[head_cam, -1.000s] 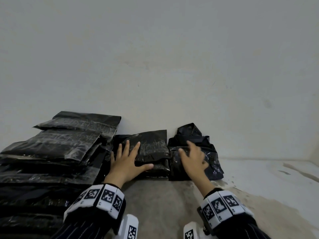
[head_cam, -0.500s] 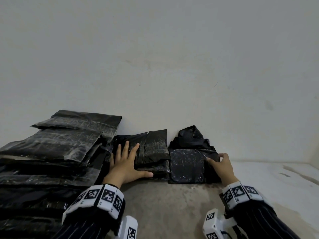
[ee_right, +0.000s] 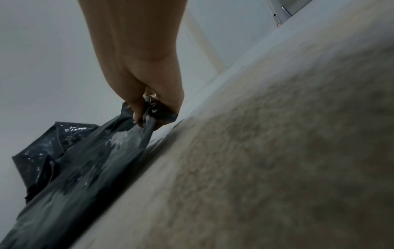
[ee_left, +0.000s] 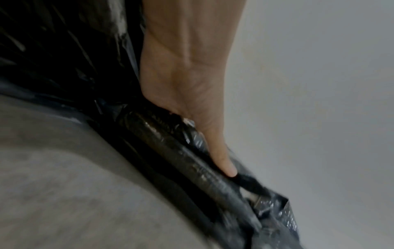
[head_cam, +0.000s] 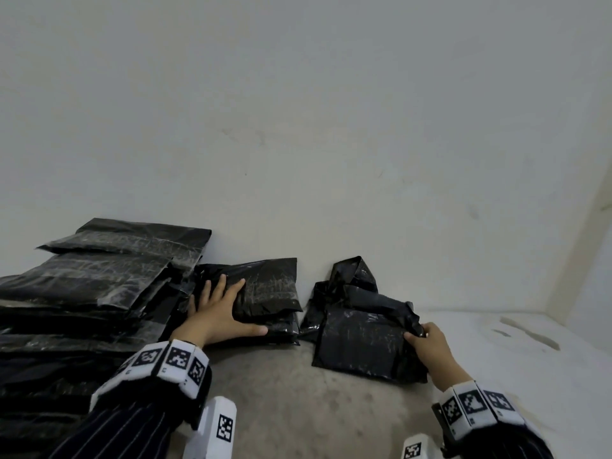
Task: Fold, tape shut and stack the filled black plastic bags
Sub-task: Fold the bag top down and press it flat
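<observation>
A filled black plastic bag [head_cam: 361,342] lies on the floor right of centre, its loose top crumpled toward the wall. My right hand [head_cam: 430,342] pinches its right edge; the right wrist view shows thumb and fingers curled round a bunch of this bag [ee_right: 102,148]. Left of it sits a small stack of folded black bags [head_cam: 268,289]. My left hand [head_cam: 220,309] rests flat on that stack with fingers spread, and in the left wrist view the thumb [ee_left: 221,161] presses along the stack's front edge [ee_left: 170,143].
A big pile of flat black bags [head_cam: 86,293] fills the left side against the white wall [head_cam: 331,127]. Bare grey floor [head_cam: 298,409] lies in front of the hands. A wall corner [head_cam: 569,260] rises at the far right.
My right hand moved from the bag's top to its right edge, gripped it, and dragged the bag right and toward me, opening a gap from the stack. The left hand stayed put.
</observation>
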